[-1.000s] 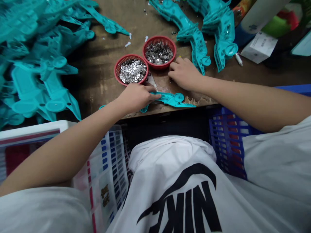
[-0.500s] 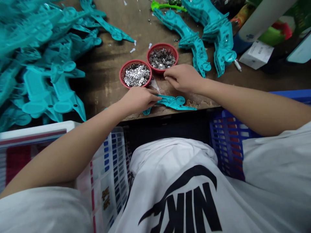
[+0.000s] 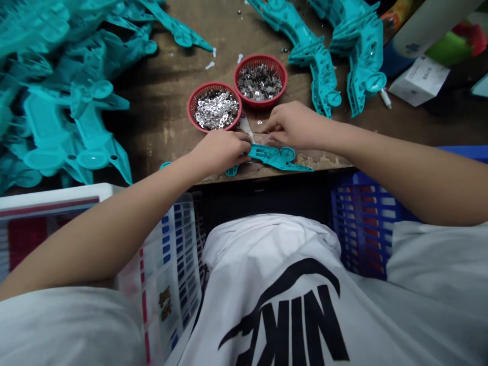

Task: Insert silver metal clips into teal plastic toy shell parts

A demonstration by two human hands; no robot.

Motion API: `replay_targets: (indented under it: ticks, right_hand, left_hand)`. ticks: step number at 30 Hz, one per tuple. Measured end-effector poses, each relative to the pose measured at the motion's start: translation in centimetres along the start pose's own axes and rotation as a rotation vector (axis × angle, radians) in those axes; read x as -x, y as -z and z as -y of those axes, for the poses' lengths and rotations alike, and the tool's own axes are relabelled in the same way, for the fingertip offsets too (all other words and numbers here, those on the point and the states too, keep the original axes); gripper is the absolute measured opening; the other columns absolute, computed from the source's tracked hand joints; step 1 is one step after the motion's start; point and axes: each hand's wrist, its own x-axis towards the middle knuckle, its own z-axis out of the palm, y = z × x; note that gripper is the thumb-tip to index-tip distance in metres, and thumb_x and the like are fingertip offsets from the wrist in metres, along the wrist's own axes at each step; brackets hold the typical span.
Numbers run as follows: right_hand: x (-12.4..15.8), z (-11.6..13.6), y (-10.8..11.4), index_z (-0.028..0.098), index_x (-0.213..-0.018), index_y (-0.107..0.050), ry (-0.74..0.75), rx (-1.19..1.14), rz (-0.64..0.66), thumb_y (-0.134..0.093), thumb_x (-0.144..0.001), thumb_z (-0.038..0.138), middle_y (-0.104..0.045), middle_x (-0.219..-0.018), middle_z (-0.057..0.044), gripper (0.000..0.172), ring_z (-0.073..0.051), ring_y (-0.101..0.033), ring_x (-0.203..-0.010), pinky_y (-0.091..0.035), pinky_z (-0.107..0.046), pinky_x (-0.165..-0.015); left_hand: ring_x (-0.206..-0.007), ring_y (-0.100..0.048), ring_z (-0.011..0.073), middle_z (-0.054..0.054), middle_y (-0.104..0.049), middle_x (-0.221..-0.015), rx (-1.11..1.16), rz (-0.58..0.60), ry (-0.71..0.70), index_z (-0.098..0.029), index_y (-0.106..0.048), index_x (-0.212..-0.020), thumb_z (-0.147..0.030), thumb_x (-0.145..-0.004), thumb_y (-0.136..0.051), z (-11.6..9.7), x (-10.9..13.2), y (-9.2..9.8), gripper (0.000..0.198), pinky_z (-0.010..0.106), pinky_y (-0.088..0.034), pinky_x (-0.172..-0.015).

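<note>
My left hand [image 3: 221,152] is closed on a flat teal plastic part [image 3: 280,156] lying at the table's front edge. Its fingers cover the part's left portion; the right end, with a round disc and a pointed tip, shows. My right hand [image 3: 299,126] hovers just above and behind that part, fingers curled together. Whatever its fingertips hold is too small or hidden to make out. Beyond the hands stand two red baskets: the left basket [image 3: 189,113] holds shiny small metal pieces, and the right basket [image 3: 284,81] holds darker ones. A tiny metal piece [image 3: 260,122] lies near my right fingertips.
A heap of teal plastic parts [image 3: 76,122] covers the table's left side. Stacked teal parts [image 3: 320,76] lie at the right, near a small white box [image 3: 421,79]. Below the edge are a white crate [image 3: 179,254] at left and a blue basket [image 3: 358,223] at right.
My right hand has drawn back from the right basket toward the teal part, its fingers lower now. My left hand stays on the part. The whole view has shifted slightly.
</note>
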Motion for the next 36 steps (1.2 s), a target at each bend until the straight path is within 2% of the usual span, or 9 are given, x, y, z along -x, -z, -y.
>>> replay_targets:
  ticks: [4, 7, 12, 17, 21, 25, 28, 33, 36]
  right_hand:
    - [0.4, 1.1, -1.0, 0.020, -0.137, -0.102, 0.004, -0.037, -0.010, -0.077, -0.115, 0.026, -0.095, -0.125, -0.010, 0.033, -0.030, -0.085, -0.117, -0.058, -0.042, -0.105]
    - [0.5, 1.5, -1.6, 0.018, -0.130, -0.102, -0.013, -0.051, -0.016, -0.079, -0.112, 0.021, -0.096, -0.123, -0.009, 0.030, -0.029, -0.084, -0.115, -0.056, -0.040, -0.103]
    - [0.5, 2.2, -1.8, 0.017, -0.129, -0.102, -0.068, -0.038, 0.037, -0.079, -0.108, 0.013, -0.097, -0.127, -0.013, 0.031, -0.031, -0.086, -0.115, -0.057, -0.041, -0.102]
    - [0.7, 2.9, -2.1, 0.017, -0.132, -0.100, -0.099, 0.017, 0.078, -0.080, -0.110, 0.015, -0.096, -0.133, -0.016, 0.030, -0.034, -0.086, -0.123, -0.058, -0.042, -0.106]
    - [0.9, 3.3, -2.0, 0.017, -0.130, -0.099, -0.126, 0.030, 0.088, -0.084, -0.111, 0.017, -0.096, -0.128, -0.016, 0.025, -0.035, -0.087, -0.123, -0.058, -0.042, -0.106]
    - [1.1, 3.3, -1.8, 0.019, -0.133, -0.100, -0.154, 0.027, 0.091, -0.085, -0.110, 0.017, -0.097, -0.123, -0.014, 0.027, -0.035, -0.088, -0.118, -0.058, -0.041, -0.098]
    - [1.2, 3.2, -1.9, 0.023, -0.128, -0.101, -0.158, 0.036, 0.047, -0.087, -0.108, 0.021, -0.096, -0.120, -0.013, 0.024, -0.036, -0.086, -0.118, -0.058, -0.042, -0.095]
    - [0.9, 2.7, -2.2, 0.022, -0.122, -0.100, -0.098, 0.046, 0.034, -0.086, -0.110, 0.022, -0.095, -0.115, -0.012, 0.018, -0.035, -0.086, -0.115, -0.057, -0.042, -0.096]
    - [0.5, 2.4, -2.4, 0.021, -0.117, -0.100, -0.068, 0.062, 0.041, -0.086, -0.108, 0.020, -0.095, -0.109, -0.010, 0.017, -0.033, -0.086, -0.110, -0.057, -0.041, -0.096]
  left_hand:
    - [-0.124, -0.093, 0.0434, 0.017, -0.096, -0.131, -0.013, -0.028, 0.077, -0.019, -0.094, -0.132, -0.026, -0.113, -0.083, -0.4, -0.3, -0.5, 0.023, 0.046, -0.068, -0.094]
    - [-0.119, -0.093, 0.0436, 0.015, -0.095, -0.124, -0.035, -0.026, 0.122, -0.021, -0.092, -0.134, -0.029, -0.113, -0.086, -0.6, -0.3, -0.5, 0.024, 0.045, -0.064, -0.090]
    - [-0.118, -0.092, 0.0425, 0.015, -0.095, -0.126, -0.052, -0.024, 0.172, -0.024, -0.090, -0.146, -0.034, -0.114, -0.085, -0.7, -0.1, -0.2, 0.034, 0.043, -0.063, -0.089]
    - [-0.124, -0.093, 0.0441, 0.017, -0.095, -0.129, -0.039, -0.002, 0.100, -0.023, -0.095, -0.144, -0.033, -0.117, -0.075, -0.8, 0.0, 0.1, 0.035, 0.047, -0.065, -0.092]
    - [-0.128, -0.093, 0.0463, 0.020, -0.096, -0.130, -0.040, 0.003, 0.095, -0.020, -0.095, -0.145, -0.031, -0.119, -0.072, -0.8, 0.0, 0.0, 0.037, 0.049, -0.066, -0.093]
    - [-0.129, -0.093, 0.0456, 0.020, -0.096, -0.132, -0.030, -0.006, 0.094, -0.022, -0.096, -0.144, -0.031, -0.119, -0.073, -0.6, 0.0, -0.3, 0.036, 0.049, -0.065, -0.096]
    - [-0.129, -0.093, 0.0458, 0.020, -0.096, -0.136, -0.007, -0.010, 0.087, -0.021, -0.098, -0.142, -0.031, -0.120, -0.071, -0.3, -0.1, -0.4, 0.036, 0.050, -0.065, -0.095]
    - [-0.124, -0.092, 0.0397, 0.015, -0.095, -0.147, 0.049, -0.017, 0.057, -0.026, -0.101, -0.136, -0.034, -0.119, -0.070, 0.2, -0.5, -0.5, 0.036, 0.046, -0.063, -0.091]
    - [-0.125, -0.090, 0.0397, 0.018, -0.093, -0.148, 0.042, 0.001, 0.066, -0.024, -0.102, -0.131, -0.036, -0.122, -0.067, 0.3, -0.6, -0.6, 0.038, 0.045, -0.062, -0.090]
